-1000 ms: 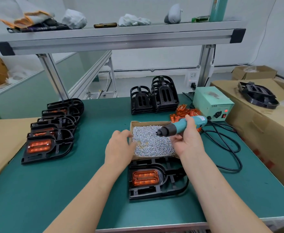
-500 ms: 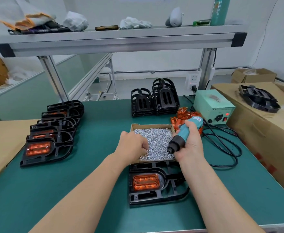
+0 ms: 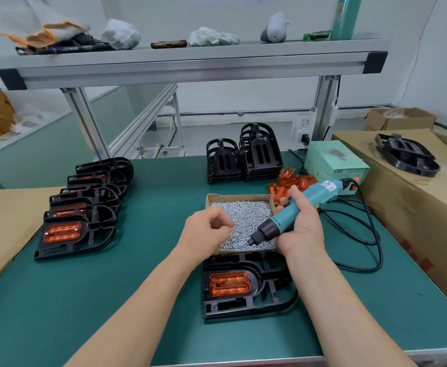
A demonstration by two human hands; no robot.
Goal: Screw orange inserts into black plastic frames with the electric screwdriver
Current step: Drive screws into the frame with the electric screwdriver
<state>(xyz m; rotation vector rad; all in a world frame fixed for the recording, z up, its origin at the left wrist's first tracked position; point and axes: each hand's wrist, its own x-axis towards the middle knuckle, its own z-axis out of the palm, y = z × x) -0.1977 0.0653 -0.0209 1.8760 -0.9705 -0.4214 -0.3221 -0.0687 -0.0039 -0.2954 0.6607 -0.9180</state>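
Head view: right hand [image 3: 301, 230] grips screwdriver [image 3: 283, 217], now tipped into screws [image 3: 243, 210]; left hand [image 3: 203, 234] curled, hold unclear.

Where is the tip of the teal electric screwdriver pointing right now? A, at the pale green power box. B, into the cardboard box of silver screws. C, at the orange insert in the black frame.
B: the right hand holds the teal electric screwdriver with its black tip down on the silver screws in the shallow cardboard box.
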